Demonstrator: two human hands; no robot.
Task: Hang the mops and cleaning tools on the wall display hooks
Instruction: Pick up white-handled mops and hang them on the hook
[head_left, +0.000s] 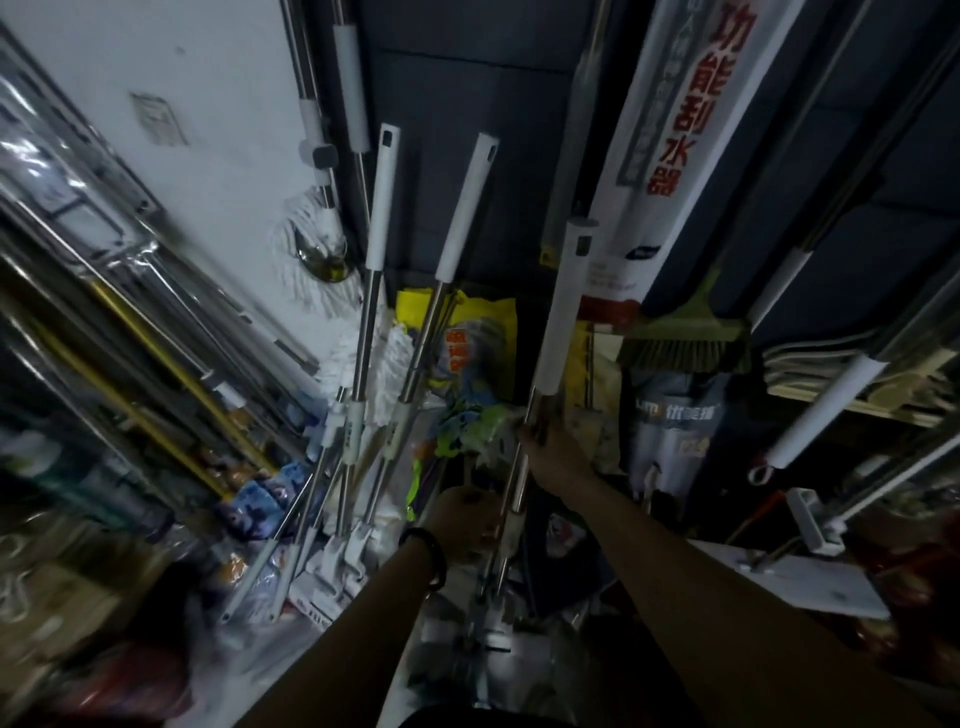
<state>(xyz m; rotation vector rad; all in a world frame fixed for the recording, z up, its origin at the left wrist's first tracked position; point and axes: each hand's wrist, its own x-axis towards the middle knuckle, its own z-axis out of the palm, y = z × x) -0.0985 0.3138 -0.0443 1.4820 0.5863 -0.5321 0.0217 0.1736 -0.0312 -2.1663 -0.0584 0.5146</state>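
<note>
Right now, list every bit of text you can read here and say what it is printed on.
"功能刮水器": red characters down the white squeegee package.
"优美" and more: grey bag, remainder blurred.
Orange print on the yellow packet: too blurred.
Grey print on the squeegee package: unreadable.

Your left hand (465, 519): lower centre, fingers curled closed, dark band at wrist | your right hand (550, 449): centre, higher up, arm outstretched, fingers wrapped closed.

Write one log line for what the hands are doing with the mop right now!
left hand: gripping mop pole low | right hand: gripping higher | mop: upright, not hung | two mops: leaning on wall
</note>
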